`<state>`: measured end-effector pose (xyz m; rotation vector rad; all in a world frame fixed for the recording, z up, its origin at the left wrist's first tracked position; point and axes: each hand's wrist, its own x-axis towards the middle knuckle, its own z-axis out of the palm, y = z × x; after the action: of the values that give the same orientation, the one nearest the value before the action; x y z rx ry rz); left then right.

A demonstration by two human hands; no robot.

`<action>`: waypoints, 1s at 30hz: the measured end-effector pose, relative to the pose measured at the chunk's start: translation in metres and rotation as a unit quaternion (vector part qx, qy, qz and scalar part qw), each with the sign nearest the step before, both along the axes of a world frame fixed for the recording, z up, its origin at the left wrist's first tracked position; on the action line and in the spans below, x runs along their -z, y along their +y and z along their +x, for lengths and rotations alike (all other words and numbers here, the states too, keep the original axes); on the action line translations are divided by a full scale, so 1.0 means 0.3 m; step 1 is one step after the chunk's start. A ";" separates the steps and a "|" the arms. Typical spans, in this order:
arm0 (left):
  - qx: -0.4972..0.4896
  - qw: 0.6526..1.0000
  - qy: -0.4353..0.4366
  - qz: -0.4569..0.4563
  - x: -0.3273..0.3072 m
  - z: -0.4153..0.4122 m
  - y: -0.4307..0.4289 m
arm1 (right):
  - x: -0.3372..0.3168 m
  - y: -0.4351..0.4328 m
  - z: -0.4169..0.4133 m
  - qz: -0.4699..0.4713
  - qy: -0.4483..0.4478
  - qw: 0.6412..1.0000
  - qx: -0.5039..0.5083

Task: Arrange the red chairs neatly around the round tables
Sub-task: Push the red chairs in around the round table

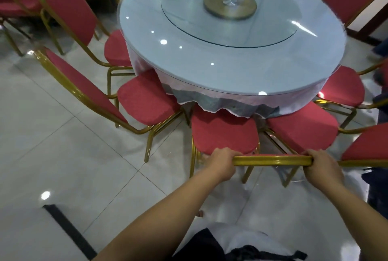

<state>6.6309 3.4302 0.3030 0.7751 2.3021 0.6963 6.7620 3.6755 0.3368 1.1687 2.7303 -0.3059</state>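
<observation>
While left hand (pixel 220 162) and right hand (pixel 323 166) grip gold rail (pixel 273 160), red chair (pixel 224 132) — seat front under round table (pixel 210 67)

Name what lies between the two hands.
In the head view, the gold top rail of the red chair runs from the left hand to the right hand; both grip it.

Glossy gold metal frame (pixel 272 160), matt red cloth seat (pixel 223 132), glass-topped table (pixel 210 67) with thin cloth skirt (pixel 231 105), polished floor tiles (pixel 52 145).

arms: both extended forward | left hand (pixel 220 162): grips chair back (pixel 273 160) | right hand (pixel 322 166): grips it too
</observation>
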 end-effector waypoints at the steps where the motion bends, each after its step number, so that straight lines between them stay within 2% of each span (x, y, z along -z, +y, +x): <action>1: 0.012 1.000 -0.003 -0.001 -0.002 -0.002 -0.007 | 0.002 -0.015 0.019 0.010 0.004 1.000 0.001; 5: 0.049 0.999 -0.010 -0.012 -0.017 -0.005 -0.038 | 0.013 -0.062 0.089 0.025 0.004 1.000 0.005; 8: 0.037 0.999 -0.025 -0.003 -0.038 -0.034 -0.054 | 0.007 -0.059 0.042 0.008 -0.005 1.000 -0.006; 11: 0.017 0.999 0.015 -0.035 -0.049 -0.078 -0.039 | -0.005 -0.032 -0.043 -0.027 -0.038 0.999 -0.012; 14: 0.005 0.997 0.040 -0.060 -0.057 -0.100 -0.008 | -0.011 0.000 -0.094 -0.079 -0.033 0.996 0.013; 20: 0.018 0.996 0.034 -0.079 -0.034 -0.076 -0.022 | 0.011 0.004 -0.040 -0.046 -0.023 0.999 -0.012; 23: 0.024 0.995 0.042 -0.088 -0.040 -0.075 -0.022 | -0.003 0.001 -0.038 -0.060 -0.034 0.998 -0.011; 29: 0.023 0.996 0.011 -0.089 -0.087 -0.060 -0.028 | -0.036 0.026 -0.042 -0.104 -0.103 0.986 -0.086; 30: 0.025 0.995 -0.012 -0.094 -0.115 -0.051 -0.017 | -0.038 0.044 -0.036 -0.119 -0.094 0.983 -0.100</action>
<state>6.6155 3.4250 0.3374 0.7287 2.2785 0.4554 6.7514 3.6887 0.3483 0.8099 2.5352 -0.4552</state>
